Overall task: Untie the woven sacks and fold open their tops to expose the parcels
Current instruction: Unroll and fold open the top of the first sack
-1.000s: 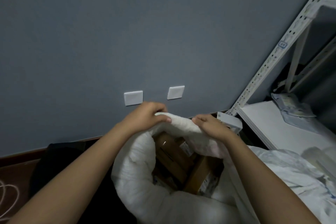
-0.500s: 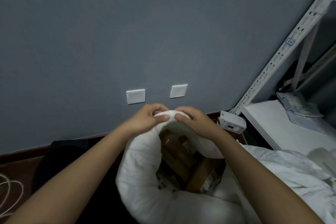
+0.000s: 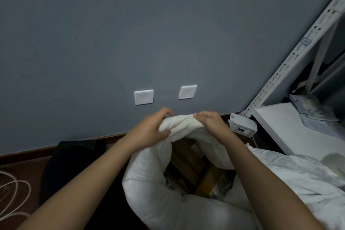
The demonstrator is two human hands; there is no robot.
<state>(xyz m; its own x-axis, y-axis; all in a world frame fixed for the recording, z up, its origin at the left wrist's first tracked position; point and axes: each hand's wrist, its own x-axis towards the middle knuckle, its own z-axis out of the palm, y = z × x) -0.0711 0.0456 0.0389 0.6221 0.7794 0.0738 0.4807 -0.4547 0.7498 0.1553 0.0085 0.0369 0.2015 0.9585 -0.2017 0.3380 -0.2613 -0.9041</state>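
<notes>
Left hand and right hand both grip rolled rim of white woven sack; brown cardboard parcels inside.

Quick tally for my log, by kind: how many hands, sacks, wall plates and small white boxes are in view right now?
Hands: 2, left hand and right hand, both gripping the far rim of the open sack.
Sacks: 2, the open sack and a second sack beside it.
Wall plates: 2, left plate and right plate.
Small white boxes: 1, white box.
Total: 7.
</notes>
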